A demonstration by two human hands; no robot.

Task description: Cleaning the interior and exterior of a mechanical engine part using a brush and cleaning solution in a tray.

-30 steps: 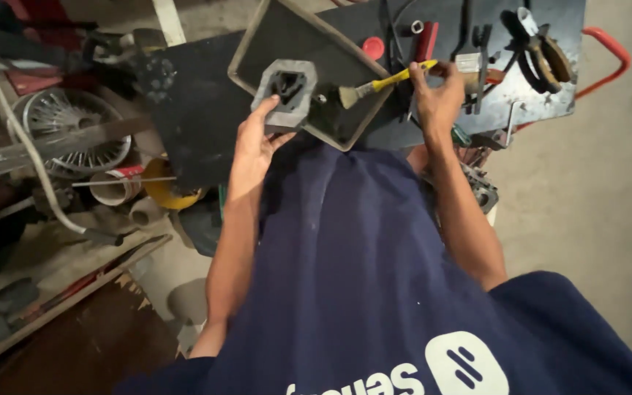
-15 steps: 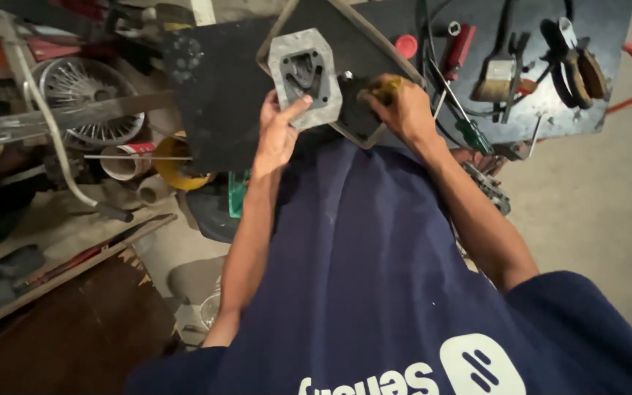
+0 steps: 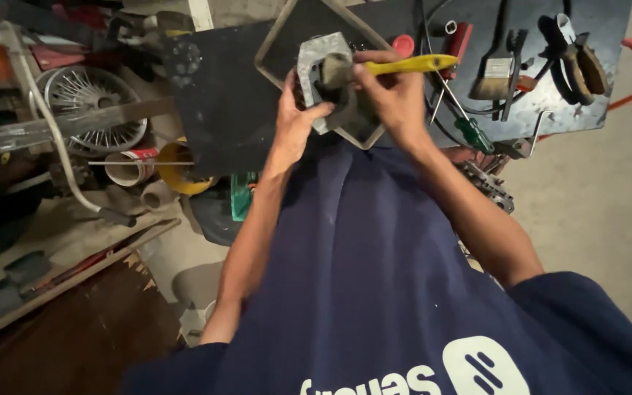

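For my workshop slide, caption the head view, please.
Left hand steadies a grey metal housing while right hand brushes it with a yellow-handled paintbrush.

casting: grey metal block, roughly hexagonal, with a dark hollow in its face; held upright, tilted, above a dark tray.
brush: yellow handle lying level, worn bristles pressed against the casting's hollow face.

Pretty cramped workshop: bare concrete floor, a dark table with red legs, a spoked wheel and junk piled left, dim light.
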